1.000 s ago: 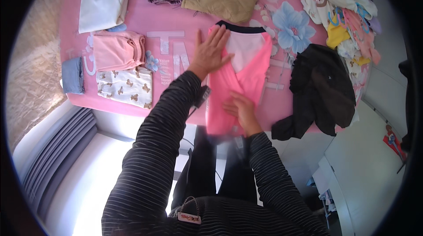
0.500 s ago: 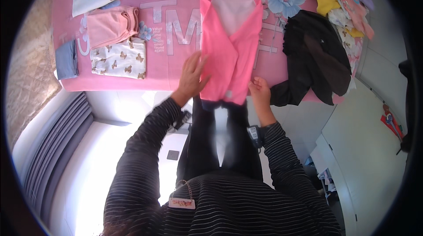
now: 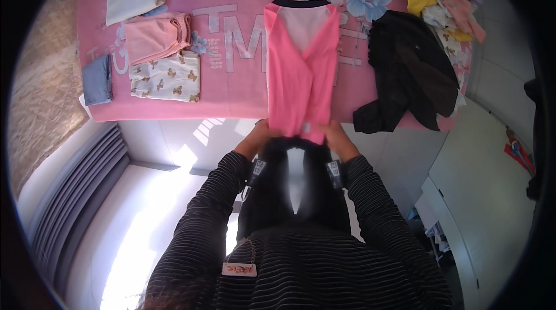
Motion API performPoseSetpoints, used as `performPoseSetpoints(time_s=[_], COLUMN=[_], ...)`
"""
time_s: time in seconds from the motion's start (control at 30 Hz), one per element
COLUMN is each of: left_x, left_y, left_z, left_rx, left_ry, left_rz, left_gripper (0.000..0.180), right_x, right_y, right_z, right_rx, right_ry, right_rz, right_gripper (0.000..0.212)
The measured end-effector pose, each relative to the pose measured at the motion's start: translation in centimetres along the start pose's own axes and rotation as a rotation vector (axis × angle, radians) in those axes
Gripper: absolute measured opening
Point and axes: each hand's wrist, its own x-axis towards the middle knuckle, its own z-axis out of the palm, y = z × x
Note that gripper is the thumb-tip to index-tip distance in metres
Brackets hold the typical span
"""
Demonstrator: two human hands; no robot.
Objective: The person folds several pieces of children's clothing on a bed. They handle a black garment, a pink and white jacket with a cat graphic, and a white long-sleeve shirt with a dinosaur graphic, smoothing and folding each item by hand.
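From my remote view, I see the left hand [image 3: 260,134] and the right hand [image 3: 338,138] each grasping a lower corner of the pink garment [image 3: 301,78]. It lies lengthwise on the pink cloth [image 3: 234,100], dark collar away from the person, its lower end hanging past the near edge. I make out a rumpled black garment [image 3: 414,72] to its right. Well off to its left I see bear-print white fabric [image 3: 168,81], folded, partly under a peach garment [image 3: 155,39].
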Motion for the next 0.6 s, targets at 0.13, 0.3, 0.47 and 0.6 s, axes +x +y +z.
performPoseSetpoints(time_s=[0.13,0.3,0.47,0.6], left_x=[-3.7,-6.5,-7.3,-3.7], left_y=[-0.8,1.8,7.0,13.4], left_z=[1.6,4.2,4.9,4.7], left_rx=[-0.062,-0.027,-0.007,-0.064], left_ry=[-0.042,0.166,0.140,0.093], left_rz=[0.035,0.099,0.233,0.031], left_gripper=[0.043,0.056,0.061,0.047], right_x=[-4.0,-7.0,-6.7,-3.6], right_y=[0.8,-2.7,-8.1,-13.5], right_z=[0.9,2.6,4.2,3.8], right_rx=[0.097,0.094,0.232,0.321], right_ry=[-0.043,0.072,0.082,-0.005], right_rz=[0.084,0.098,-0.067,0.183], right_gripper=[0.044,0.049,0.053,0.034])
